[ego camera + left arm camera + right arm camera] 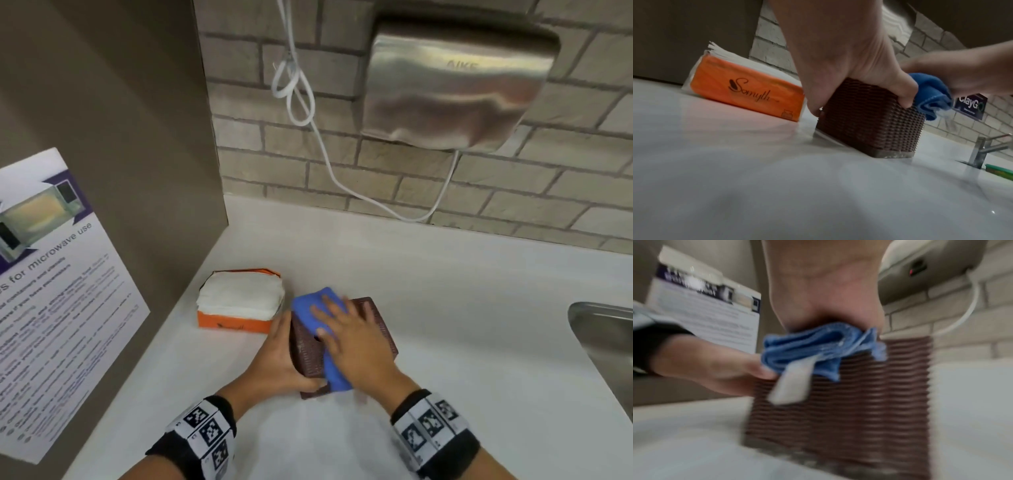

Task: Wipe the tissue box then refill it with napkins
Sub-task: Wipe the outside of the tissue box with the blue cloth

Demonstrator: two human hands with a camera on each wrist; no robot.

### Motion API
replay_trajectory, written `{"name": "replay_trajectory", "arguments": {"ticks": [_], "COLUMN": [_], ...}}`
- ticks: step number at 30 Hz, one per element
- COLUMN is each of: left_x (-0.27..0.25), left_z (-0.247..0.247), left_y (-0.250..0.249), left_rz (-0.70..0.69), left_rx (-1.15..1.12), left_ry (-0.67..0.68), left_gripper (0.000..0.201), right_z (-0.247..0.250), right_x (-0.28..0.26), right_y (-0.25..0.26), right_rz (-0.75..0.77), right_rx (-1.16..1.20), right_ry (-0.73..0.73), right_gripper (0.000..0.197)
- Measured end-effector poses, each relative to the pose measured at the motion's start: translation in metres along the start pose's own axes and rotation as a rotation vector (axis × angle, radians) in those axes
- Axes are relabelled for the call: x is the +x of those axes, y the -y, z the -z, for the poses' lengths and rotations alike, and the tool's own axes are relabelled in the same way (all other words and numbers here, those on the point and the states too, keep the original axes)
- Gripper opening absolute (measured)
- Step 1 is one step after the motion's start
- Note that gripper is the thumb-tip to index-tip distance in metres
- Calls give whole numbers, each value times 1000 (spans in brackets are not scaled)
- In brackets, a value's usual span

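Note:
A brown woven tissue box (375, 317) stands on the white counter (445, 308). My left hand (282, 356) grips its near left corner, thumb on the front face and fingers along the left side (869, 120). A folded blue cloth (308, 306) lies across the box top. My right hand (337, 329) presses flat on the cloth with fingers spread. In the right wrist view the blue cloth (818, 345) bunches under my palm, with a white tag (793, 382) hanging over the box front (869, 410). An orange napkin pack (239, 305), open with white napkins showing, sits just left of the box.
A steel sink (603, 339) with a faucet (982, 149) is at the right. A metal hand dryer (455, 82) and its looped white cord (325, 157) hang on the brick wall behind. A brown side panel with a microwave notice (51, 291) bounds the left.

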State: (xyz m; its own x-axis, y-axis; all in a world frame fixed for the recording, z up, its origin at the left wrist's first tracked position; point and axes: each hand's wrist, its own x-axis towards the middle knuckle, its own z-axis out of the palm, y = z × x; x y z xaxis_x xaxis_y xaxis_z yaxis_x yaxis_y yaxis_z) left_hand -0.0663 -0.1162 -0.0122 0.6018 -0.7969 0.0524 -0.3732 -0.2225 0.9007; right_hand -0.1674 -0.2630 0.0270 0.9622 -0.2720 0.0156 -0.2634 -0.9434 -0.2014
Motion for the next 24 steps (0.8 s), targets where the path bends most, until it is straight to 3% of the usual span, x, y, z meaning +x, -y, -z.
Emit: {"name": "replay_trajectory", "arguments": {"ticks": [3, 5, 7, 9, 12, 17, 20, 22, 24], "left_x": [-1, 0, 0, 2, 5, 4, 6, 6, 5], "left_z": [1, 1, 0, 1, 3, 2, 0, -1, -1], "left_y": [-4, -4, -2, 0, 3, 0, 0, 5, 7], "left_rz": [25, 28, 33, 21, -50, -49, -78, -84, -50], "left_rx": [11, 17, 27, 25, 12, -62, -34, -3, 22], "left_ry": [18, 20, 20, 19, 38, 65, 34, 26, 23], "left_gripper": [111, 111, 113, 113, 115, 84, 104, 116, 113], "right_z": [12, 16, 13, 7, -3, -17, -10, -5, -2], "right_x": [1, 3, 7, 11, 9, -13, 10, 33, 46], "right_y": [-49, -49, -24, 8, 43, 51, 46, 45, 37], "right_rz": [-314, -420, -350, -171, -17, 30, 40, -2, -81], "right_rx": [-20, -8, -30, 5, 37, -31, 51, 36, 65], "right_ry": [-25, -17, -39, -72, -35, 22, 12, -27, -65], "right_gripper": [61, 56, 60, 65, 60, 49, 64, 57, 44]}}
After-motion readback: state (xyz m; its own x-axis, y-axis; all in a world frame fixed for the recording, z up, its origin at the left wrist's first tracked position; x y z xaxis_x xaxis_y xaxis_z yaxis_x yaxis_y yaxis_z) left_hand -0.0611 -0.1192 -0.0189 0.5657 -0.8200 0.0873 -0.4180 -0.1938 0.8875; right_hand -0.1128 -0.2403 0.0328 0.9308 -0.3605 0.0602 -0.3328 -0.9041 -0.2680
